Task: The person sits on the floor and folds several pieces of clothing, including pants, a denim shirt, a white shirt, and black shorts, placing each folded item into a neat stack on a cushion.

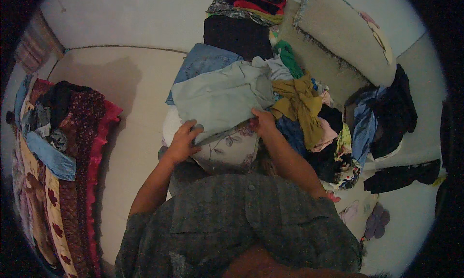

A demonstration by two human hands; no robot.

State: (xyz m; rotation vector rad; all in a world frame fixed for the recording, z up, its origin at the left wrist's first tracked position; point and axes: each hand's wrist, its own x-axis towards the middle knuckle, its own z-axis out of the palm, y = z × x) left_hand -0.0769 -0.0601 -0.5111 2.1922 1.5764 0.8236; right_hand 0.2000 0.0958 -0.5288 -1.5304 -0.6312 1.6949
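Note:
Before me lies a pale grey-green garment (221, 95), spread fairly flat with a bunched far right end. My left hand (185, 142) holds its near left corner, fingers on top of the cloth. Its near right edge is pinched by my right hand (264, 123). Folded blue denim (206, 62) shows from under the garment's far left side. Below the near edge is a pale floral-patterned surface (224, 147), possibly a cushion, close against my body.
Folded black cloth (237, 35) and a patterned stack (250, 4) stand beyond. A loose heap with a mustard garment (299, 107) lies right, beside beige cushions (344, 31). Clothes and a pink-edged floral cloth (87, 115) hang at the left over some support.

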